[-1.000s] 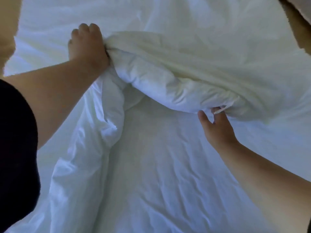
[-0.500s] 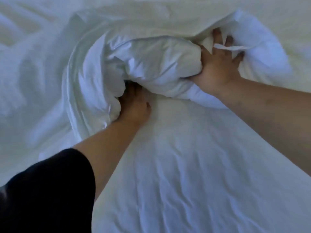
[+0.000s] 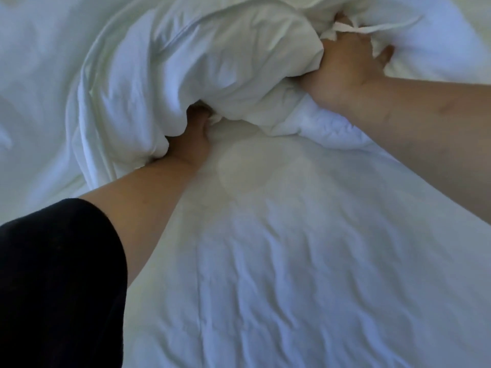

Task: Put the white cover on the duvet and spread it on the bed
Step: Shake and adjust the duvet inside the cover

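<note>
the white cover (image 3: pixel 202 62) lies bunched over the duvet (image 3: pixel 305 235) at the far side of the bed. the right hand (image 3: pixel 345 65) grips its folds; the left hand (image 3: pixel 194 134) reaches under it, fingers hidden, grip unclear. a black sleeve (image 3: pixel 58 282) covers the left upper arm.

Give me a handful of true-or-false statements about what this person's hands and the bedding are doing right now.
1. Both hands are in among the bunched white bedding. True.
2. The left hand lies flat and in full view on the smooth sheet. False: it reaches under the bunched fold, and its fingers are hidden by the cloth.
3. The right hand has a thin white strip of cloth across its fingers. True.
4. The bedding is spread smooth over the whole bed. False: it is heaped in a thick roll at the far side.
5. The left arm wears a dark sleeve. True.
</note>
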`<state>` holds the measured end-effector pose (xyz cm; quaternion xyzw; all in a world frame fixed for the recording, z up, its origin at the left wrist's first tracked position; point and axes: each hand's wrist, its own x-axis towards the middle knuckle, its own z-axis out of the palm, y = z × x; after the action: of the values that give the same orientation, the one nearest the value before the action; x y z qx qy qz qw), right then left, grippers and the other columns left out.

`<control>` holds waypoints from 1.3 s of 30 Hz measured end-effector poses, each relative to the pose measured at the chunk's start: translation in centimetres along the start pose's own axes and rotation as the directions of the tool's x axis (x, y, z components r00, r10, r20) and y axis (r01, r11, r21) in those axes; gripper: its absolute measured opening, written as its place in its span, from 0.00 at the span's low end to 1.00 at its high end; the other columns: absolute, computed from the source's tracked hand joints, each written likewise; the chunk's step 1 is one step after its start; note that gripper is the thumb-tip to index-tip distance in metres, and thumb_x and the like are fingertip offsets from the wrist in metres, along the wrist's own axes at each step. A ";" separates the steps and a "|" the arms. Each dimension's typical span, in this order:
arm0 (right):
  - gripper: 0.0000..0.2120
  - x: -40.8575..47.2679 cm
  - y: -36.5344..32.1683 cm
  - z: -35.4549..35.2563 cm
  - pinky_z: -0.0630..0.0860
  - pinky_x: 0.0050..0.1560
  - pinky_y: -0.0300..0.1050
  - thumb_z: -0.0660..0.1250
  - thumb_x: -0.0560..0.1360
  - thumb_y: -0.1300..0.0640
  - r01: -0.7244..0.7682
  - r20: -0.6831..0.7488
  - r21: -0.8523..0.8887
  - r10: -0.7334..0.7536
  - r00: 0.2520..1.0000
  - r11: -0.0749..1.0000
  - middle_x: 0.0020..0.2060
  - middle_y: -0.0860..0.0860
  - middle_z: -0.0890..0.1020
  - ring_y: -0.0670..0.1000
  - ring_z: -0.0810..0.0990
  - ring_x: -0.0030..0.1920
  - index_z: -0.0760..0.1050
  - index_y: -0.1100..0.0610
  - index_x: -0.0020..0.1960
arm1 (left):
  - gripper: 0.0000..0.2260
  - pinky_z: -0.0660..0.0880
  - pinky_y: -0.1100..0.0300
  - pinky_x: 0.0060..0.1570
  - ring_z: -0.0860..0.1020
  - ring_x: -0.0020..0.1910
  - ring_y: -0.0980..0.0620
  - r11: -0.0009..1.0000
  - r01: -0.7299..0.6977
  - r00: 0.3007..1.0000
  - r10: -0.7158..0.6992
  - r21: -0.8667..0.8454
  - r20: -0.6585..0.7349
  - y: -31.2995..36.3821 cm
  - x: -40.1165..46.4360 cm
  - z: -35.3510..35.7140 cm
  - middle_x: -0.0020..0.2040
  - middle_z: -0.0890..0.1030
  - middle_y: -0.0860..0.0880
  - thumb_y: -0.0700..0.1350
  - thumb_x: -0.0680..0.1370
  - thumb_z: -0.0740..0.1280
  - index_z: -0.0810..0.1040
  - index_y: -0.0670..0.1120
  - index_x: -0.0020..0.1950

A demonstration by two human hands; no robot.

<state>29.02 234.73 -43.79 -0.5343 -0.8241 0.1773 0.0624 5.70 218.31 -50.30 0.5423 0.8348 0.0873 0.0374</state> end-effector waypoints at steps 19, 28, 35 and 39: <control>0.30 -29.9 -0.7 -4.8 0.67 0.70 0.57 0.68 0.73 0.53 0.123 -0.305 0.157 -0.070 0.950 0.980 0.68 0.65 0.72 0.64 0.70 0.69 0.68 0.63 0.71 | 0.21 0.59 0.67 0.27 0.65 0.28 0.54 0.938 0.138 0.812 0.077 -0.318 0.579 10.6 -32.0 -18.1 0.29 0.66 0.50 0.56 0.80 0.62 0.59 0.47 0.35; 0.16 -36.6 -3.8 -3.5 0.60 0.74 0.56 0.55 0.75 0.52 0.141 0.039 0.316 -0.161 0.986 0.938 0.51 0.50 0.82 0.54 0.80 0.57 0.80 0.55 0.53 | 0.20 0.64 0.59 0.30 0.68 0.28 0.55 0.845 0.233 0.870 0.039 -0.481 0.491 9.6 -34.2 -27.5 0.28 0.69 0.55 0.54 0.78 0.67 0.63 0.47 0.34; 0.18 -40.6 -9.6 -26.4 0.63 0.31 0.43 0.63 0.76 0.42 0.488 -0.217 0.303 -0.440 0.871 0.818 0.25 0.45 0.64 0.46 0.65 0.29 0.63 0.49 0.33 | 0.16 0.70 0.58 0.40 0.74 0.39 0.54 0.955 -0.293 0.843 0.278 -0.040 0.460 4.9 -31.4 -45.2 0.35 0.72 0.55 0.60 0.77 0.65 0.64 0.54 0.36; 0.28 -44.3 -8.9 -24.0 0.64 0.29 0.43 0.60 0.72 0.28 0.281 0.179 -0.020 -0.273 0.945 0.960 0.25 0.48 0.69 0.48 0.73 0.29 0.64 0.52 0.34 | 0.14 0.74 0.59 0.44 0.79 0.49 0.51 0.939 -0.334 0.835 0.256 0.079 0.487 4.7 -33.5 -44.8 0.40 0.75 0.52 0.59 0.79 0.60 0.66 0.51 0.39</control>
<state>47.04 196.85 -14.45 -0.3971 -0.8970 0.1941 0.0020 16.56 184.88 -6.55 0.6706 0.7110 -0.1095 0.1809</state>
